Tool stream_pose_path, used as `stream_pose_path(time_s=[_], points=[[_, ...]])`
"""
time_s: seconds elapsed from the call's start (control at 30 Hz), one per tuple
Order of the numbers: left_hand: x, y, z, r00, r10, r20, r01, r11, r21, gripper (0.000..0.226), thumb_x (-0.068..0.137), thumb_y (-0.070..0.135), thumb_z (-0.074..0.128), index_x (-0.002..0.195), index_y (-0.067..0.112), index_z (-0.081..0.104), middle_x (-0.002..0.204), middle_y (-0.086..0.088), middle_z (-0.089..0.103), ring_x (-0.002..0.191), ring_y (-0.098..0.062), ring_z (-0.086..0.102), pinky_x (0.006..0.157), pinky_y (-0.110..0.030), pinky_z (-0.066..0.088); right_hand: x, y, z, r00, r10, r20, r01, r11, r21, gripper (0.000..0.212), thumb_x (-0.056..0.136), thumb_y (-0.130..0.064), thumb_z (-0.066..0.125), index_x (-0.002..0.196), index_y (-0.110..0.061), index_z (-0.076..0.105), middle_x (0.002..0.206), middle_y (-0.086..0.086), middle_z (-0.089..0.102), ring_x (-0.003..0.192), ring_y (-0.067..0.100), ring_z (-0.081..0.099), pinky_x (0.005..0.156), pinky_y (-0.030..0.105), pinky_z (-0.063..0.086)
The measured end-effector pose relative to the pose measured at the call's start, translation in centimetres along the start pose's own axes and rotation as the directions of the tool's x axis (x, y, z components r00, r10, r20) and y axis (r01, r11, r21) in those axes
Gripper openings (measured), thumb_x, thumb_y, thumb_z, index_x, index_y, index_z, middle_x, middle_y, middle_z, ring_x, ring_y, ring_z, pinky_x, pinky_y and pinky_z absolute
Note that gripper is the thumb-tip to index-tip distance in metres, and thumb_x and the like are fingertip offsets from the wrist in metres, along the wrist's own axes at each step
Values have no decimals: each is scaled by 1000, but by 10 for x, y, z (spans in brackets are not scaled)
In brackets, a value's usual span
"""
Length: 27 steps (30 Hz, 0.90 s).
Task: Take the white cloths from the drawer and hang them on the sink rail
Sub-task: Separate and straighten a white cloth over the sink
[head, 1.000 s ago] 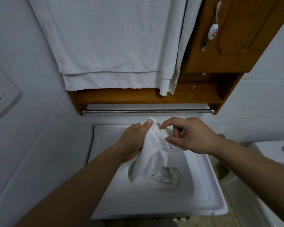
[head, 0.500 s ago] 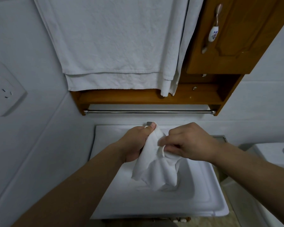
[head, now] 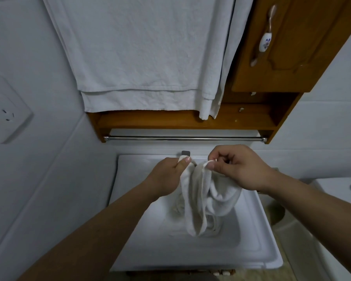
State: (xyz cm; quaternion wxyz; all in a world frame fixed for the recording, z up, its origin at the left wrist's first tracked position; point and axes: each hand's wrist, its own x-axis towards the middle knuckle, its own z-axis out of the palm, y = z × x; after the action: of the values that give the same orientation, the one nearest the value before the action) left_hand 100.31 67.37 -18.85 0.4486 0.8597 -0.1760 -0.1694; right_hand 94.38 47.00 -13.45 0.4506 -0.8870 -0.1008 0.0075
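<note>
A small white cloth (head: 203, 201) hangs crumpled over the white sink (head: 257, 246), its lower folds resting in the basin. My left hand (head: 168, 175) pinches one top corner and my right hand (head: 237, 165) pinches the other, a short gap between them. Both hands are just below the bare chrome rail (head: 182, 138), which runs under the wooden shelf (head: 170, 120). No drawer is in view.
A large white towel (head: 142, 53) hangs over the shelf from above. A wooden cabinet door (head: 292, 41) with a ceramic handle is at upper right. A wall socket (head: 4, 110) sits on the left wall, and a toilet tank (head: 344, 191) stands at right.
The cloth has been lifted out of the basin and spread a little. My right hand has shifted its pinch to a top corner, and both hands have risen toward the rail.
</note>
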Motion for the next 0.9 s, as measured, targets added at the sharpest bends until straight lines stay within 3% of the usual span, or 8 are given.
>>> stream_pose_path(time_s=[0.1,0.2,0.4,0.53,0.63,0.77,0.83,0.9], points=[[-2,8,3,996,49,79,-47,999,-24,48,104,42,33,79,14,63,74,-5,63,62,-7,52,56,-13,40,4,-5,2,996,29,82,-32,999,35,10,88,-24,73,83,-15,73,59,11,50,55,14,46,56,27,39],[-5,17,3,983,124,138,-118,992,-47,40,104,27,38,72,22,61,68,6,60,57,1,50,53,-9,36,10,-6,8,988,54,147,-54,999,-2,12,87,-26,74,83,-15,73,53,-9,47,52,4,42,55,19,36],[-4,16,1,979,100,179,-92,994,-52,26,93,7,49,68,4,55,65,-6,53,58,-12,41,56,-28,36,20,-2,10,993,100,68,-90,987,-133,10,83,-28,78,80,-19,75,61,-6,62,56,0,53,55,14,41],[0,15,-1,980,79,184,-72,996,-44,26,91,4,51,66,6,54,66,-12,53,59,-15,42,54,-26,37,26,-2,13,989,131,65,-122,985,-126,11,80,-25,82,79,-18,74,59,-10,61,55,0,53,53,14,41],[2,12,-2,972,81,220,-82,997,-7,15,84,1,58,70,1,53,67,-14,52,57,-13,42,53,-25,36,28,-1,16,992,108,65,-88,964,-250,16,77,-29,84,76,-26,68,60,-12,60,57,0,53,55,14,40],[1,14,-4,966,79,246,-79,997,-10,17,82,1,59,68,8,52,64,-4,51,52,-7,42,52,-23,36,29,-1,20,997,66,32,-48,921,-386,34,76,-39,82,98,-33,57,70,-11,60,64,1,56,56,18,36],[1,14,-5,962,81,262,-72,996,-44,5,81,1,61,78,2,58,73,-13,59,61,-13,50,59,-30,43,29,0,21,998,68,0,-61,899,-433,38,78,-47,78,108,-35,58,69,-12,58,64,1,54,57,17,35],[1,13,-7,954,92,286,-67,993,-95,14,80,3,65,92,-3,61,90,-22,64,74,-21,56,70,-39,50,29,5,20,997,70,-17,-69,865,-497,34,82,-54,71,107,-32,66,65,-15,56,62,1,52,58,16,35]])
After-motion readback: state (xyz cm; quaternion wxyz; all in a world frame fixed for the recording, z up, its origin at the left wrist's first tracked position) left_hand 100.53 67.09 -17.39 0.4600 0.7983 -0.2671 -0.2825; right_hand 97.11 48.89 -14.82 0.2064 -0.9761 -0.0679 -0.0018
